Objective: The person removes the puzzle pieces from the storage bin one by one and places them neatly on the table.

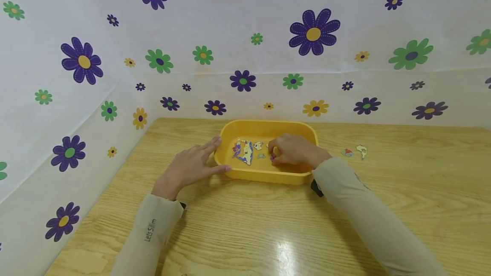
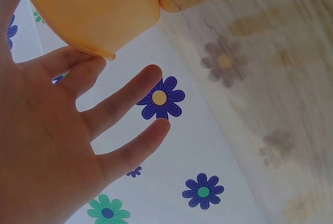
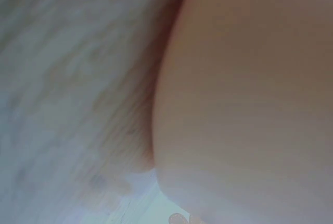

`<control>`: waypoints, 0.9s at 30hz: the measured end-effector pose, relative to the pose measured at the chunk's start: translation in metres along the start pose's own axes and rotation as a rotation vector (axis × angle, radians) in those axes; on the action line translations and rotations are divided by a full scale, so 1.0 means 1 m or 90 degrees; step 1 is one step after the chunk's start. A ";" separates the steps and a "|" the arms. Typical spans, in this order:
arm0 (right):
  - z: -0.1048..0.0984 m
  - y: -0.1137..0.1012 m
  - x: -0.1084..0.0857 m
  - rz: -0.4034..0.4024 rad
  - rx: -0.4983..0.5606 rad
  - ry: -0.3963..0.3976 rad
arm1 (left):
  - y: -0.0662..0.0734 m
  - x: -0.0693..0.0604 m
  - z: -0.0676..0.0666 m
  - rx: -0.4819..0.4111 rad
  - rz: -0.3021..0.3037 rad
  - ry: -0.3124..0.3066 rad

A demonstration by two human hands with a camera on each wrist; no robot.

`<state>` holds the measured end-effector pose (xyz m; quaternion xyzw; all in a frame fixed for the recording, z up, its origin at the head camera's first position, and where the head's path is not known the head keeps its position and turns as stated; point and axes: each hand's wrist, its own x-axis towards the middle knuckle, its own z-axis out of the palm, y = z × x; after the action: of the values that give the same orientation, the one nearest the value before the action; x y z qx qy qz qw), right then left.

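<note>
A shallow yellow tub [image 1: 268, 176] stands on the wooden table. My left hand [image 1: 190, 166] touches its left end with spread, mostly straight fingers, the thumb on the front rim. In the left wrist view, fingertips of the left hand [image 2: 57, 125] meet the rim while two other fingers stick out free. Inside the tub, my right hand [image 1: 293, 150] reaches down with bent fingers and pinches a small purple-pink flat piece [image 1: 272, 157]. To its left lie a joined cream-and-blue flat piece [image 1: 247, 153], a small cream piece [image 1: 258, 145] and a greenish piece [image 1: 261, 156].
On the table right of the tub lie a red-and-blue piece [image 1: 347, 152] and a cream piece [image 1: 361, 151]. A white flower-print sheet [image 1: 230, 20] hangs behind and along the left side. The right wrist view is mostly filled by blurred skin.
</note>
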<state>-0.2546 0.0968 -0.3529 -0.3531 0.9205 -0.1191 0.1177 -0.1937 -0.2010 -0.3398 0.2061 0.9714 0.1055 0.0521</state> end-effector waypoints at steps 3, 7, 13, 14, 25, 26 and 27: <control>0.000 0.000 0.000 0.000 -0.012 0.003 | 0.000 0.000 0.000 0.001 0.000 0.000; 0.000 0.001 0.000 -0.011 -0.021 0.018 | 0.000 0.000 -0.001 0.003 0.003 0.000; -0.001 0.001 -0.002 -0.006 0.022 0.034 | 0.000 0.000 0.000 -0.002 0.004 -0.002; -0.002 0.001 -0.003 -0.001 0.035 0.037 | 0.000 0.000 0.000 -0.002 0.003 -0.002; -0.018 0.000 -0.007 -0.002 0.002 0.073 | 0.000 0.000 0.000 -0.005 0.000 -0.003; -0.019 0.001 -0.008 -0.001 -0.003 0.076 | 0.000 0.000 0.000 -0.004 0.001 -0.003; -0.020 0.001 -0.009 0.000 -0.008 0.078 | 0.000 0.000 0.000 -0.003 0.002 -0.003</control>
<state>-0.2548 0.1068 -0.3334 -0.3462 0.9266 -0.1349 0.0588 -0.1940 -0.2014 -0.3400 0.2075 0.9708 0.1071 0.0548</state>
